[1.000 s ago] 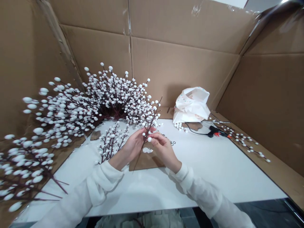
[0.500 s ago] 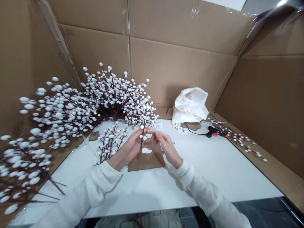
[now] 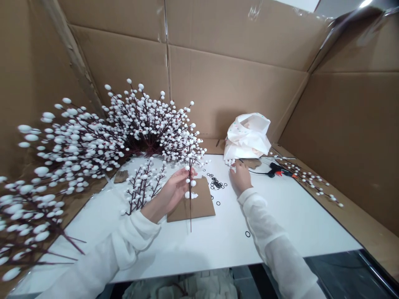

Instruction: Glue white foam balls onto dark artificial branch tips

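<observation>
Between the thumb and fingers of my left hand is an upright artificial berry stem, dark brown with white berries on it. Its bare lower end hangs in front of a brown cardboard square on the table, where a white patch shows. Out to the right, my right hand is at a small pile of loose white berries by the white bag. Its fingertips are bent together there, and whatever they pinch is hidden. Several berry branches lie left of my left hand.
Black rings lie scattered between my hands. A crumpled white bag stands at the back. A black glue gun with a cord and more berry twigs lie right. Large berry bunches fill the back left; cardboard walls surround the table.
My right hand has left the stem and moved right to the loose berries, uncovering the black rings. My left hand still holds the berry stem, whose lower end now shows.
</observation>
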The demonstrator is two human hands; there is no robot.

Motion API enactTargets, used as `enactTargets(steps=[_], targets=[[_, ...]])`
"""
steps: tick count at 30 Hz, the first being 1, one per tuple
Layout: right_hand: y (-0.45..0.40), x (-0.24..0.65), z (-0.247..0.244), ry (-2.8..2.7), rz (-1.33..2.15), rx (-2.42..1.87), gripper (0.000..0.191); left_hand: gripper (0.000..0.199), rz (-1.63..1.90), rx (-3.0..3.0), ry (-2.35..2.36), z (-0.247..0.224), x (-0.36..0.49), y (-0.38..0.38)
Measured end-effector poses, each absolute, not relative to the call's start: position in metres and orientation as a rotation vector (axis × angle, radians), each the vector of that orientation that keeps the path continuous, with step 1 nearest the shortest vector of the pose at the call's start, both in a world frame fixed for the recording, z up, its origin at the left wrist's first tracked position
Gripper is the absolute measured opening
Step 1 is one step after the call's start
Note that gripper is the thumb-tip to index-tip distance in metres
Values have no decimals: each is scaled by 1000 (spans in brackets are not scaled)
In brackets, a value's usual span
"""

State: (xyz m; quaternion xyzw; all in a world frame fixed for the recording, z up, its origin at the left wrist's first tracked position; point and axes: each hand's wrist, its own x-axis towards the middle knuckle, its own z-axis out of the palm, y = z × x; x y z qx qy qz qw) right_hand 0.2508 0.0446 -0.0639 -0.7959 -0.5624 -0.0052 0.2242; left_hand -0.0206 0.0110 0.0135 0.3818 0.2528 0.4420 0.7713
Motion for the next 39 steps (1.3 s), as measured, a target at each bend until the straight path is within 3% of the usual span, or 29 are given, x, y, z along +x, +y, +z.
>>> enactTargets(steps=[8, 15, 19, 23, 28, 39], targets=[[52, 252, -75, -1473, 53, -2009, 21, 13, 967, 792, 544, 13, -20, 11], [61, 243, -76, -1394, 252, -1709, 23, 21, 953, 827, 591, 20, -18, 7], [59, 226, -66, -1347, 434, -1511, 30, 30, 989, 936, 611, 20, -15, 6], [46, 202, -44, -1107, 858, -1164, 39, 33, 961, 1077, 638, 16, -14, 6], [16, 168, -14, -872, 1252, -803, 33, 31, 934, 1118, 715, 9, -13, 7], [-10, 136, -12, -709, 1556, -543, 27, 35, 984, 1129, 828, 6, -8, 3]])
